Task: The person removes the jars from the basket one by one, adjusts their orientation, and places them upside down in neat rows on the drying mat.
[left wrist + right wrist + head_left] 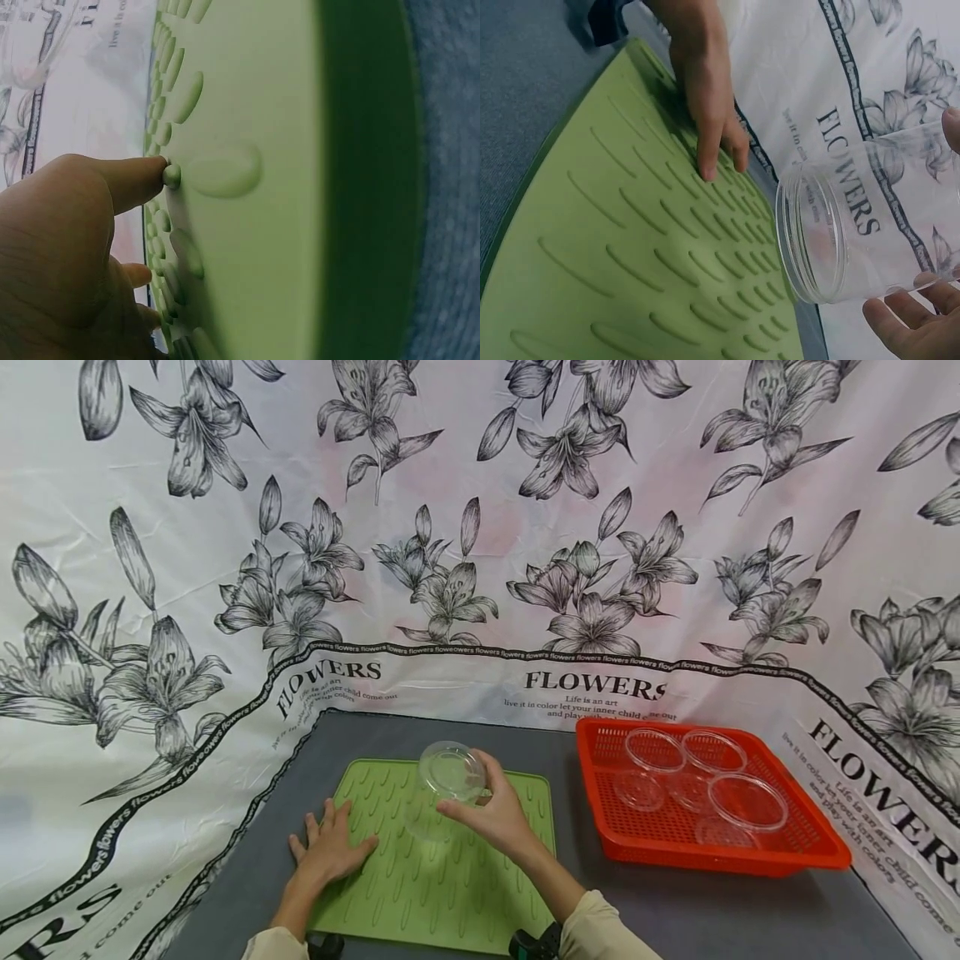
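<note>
My right hand point(501, 814) holds a clear plastic jar point(452, 770) by its side, tilted above the green mat point(427, 893). In the right wrist view the ridged rim of the jar point(810, 236) faces left, and fingers grip its body from below and from the right edge. No contents show through the clear wall. At the left edge of the mat my left hand point(327, 847) rests with its fingers spread, holding nothing. The left wrist view shows that hand point(67, 247) with a fingertip against the mat's raised bumps.
To the right of the mat stands a red plastic basket point(712, 860) with three clear jars point(747, 802) in it. Both mat and basket lie on a grey table point(585, 906). A flower-printed cloth point(465, 593) surrounds the back and sides.
</note>
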Available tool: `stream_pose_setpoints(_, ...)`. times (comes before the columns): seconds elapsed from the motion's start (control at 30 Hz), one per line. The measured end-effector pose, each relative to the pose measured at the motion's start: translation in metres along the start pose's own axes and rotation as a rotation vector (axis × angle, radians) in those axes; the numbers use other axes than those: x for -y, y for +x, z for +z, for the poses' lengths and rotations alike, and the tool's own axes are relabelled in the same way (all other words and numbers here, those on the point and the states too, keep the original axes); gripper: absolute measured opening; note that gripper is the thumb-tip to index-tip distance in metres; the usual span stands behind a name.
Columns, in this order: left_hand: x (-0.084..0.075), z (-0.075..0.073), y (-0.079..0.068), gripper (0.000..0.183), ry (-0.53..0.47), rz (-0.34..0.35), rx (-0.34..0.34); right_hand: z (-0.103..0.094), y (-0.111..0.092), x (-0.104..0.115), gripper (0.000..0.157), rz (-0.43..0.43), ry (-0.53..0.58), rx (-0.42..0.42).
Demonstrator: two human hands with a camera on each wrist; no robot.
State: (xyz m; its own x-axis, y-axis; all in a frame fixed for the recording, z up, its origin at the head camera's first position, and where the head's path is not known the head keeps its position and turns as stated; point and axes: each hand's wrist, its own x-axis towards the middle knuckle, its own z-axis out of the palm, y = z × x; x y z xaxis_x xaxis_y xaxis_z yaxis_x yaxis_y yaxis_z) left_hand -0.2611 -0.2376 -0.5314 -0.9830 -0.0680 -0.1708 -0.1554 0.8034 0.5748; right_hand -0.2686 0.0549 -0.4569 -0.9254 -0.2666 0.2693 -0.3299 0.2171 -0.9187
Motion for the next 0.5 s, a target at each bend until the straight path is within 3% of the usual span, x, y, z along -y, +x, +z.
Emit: stream_pose_setpoints(0.5,0.003,0.005,-0.001,0.092,0.016,0.002,-0.02,0.016,0.013,0.007,0.094,0.036,0.011,0.027)
